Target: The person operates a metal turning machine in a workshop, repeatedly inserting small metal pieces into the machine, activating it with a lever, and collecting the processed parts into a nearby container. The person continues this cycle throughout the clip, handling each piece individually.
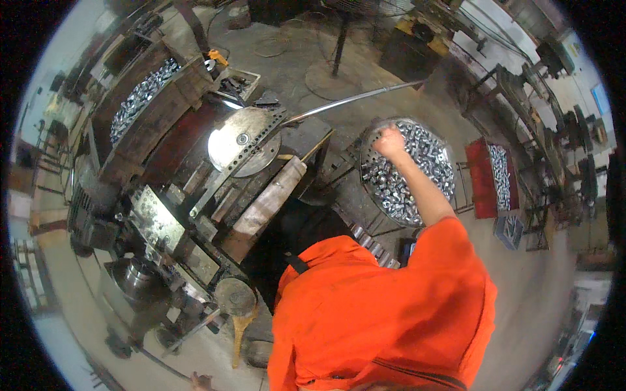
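My right hand [389, 142] is stretched out over the far left part of a round metal tray [450, 156]. The tray is heaped with small shiny metal parts [407, 179], which look like short hollow pieces. The fingers of this hand are curled closed, and whatever they may hold is too small to make out. At the lower edge, what looks like my left hand [202, 382] shows only in part, beside the end of a dark curved rod [160, 362]. Its fingers are cut off by the edge and unclear.
To the left stands a machine with a round metal plate [225, 153] crossed by a perforated bar [238, 159]. A long metal rod [355, 101] reaches right from it. A trough [156, 117] of metal parts lies far left, a red bin [481, 186] right.
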Motion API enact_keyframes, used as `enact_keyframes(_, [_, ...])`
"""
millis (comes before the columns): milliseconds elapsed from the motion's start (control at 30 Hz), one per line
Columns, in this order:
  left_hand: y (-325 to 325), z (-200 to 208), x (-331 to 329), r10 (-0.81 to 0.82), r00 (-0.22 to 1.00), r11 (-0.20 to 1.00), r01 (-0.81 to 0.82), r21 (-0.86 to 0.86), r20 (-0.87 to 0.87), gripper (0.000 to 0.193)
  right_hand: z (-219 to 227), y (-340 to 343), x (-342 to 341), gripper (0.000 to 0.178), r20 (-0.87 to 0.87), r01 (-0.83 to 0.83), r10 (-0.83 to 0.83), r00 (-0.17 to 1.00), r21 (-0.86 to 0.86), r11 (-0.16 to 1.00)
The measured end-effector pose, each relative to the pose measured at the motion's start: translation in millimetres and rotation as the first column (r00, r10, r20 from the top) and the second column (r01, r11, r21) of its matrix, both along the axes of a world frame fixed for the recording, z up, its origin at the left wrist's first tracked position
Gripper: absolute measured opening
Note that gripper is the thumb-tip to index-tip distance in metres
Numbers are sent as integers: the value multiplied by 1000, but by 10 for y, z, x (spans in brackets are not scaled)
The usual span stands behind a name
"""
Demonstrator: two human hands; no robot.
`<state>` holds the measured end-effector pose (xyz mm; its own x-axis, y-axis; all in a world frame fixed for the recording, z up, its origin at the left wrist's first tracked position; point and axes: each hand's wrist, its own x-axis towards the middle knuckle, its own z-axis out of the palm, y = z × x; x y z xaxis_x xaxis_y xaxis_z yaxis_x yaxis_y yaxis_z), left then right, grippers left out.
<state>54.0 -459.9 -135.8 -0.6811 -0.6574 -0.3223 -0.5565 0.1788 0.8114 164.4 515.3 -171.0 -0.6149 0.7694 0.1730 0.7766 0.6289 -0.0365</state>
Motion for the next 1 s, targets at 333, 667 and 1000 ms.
enact_keyframes(333, [577,456,247,-211,965,977,204,-62,-156,30,17,326,-232,34,264,-12,42,964,-114,993])
enact_keyframes(667, [963,770,320,-103,973,993,113,37,-206,26,-136,476,-211,31,142,135,-103,984,-234,963])
enact_keyframes(1000, [723,526,338,-170,968,985,168,-29,-184,24,1025,-496,-674,16,-751,-660,5,660,-576,483])
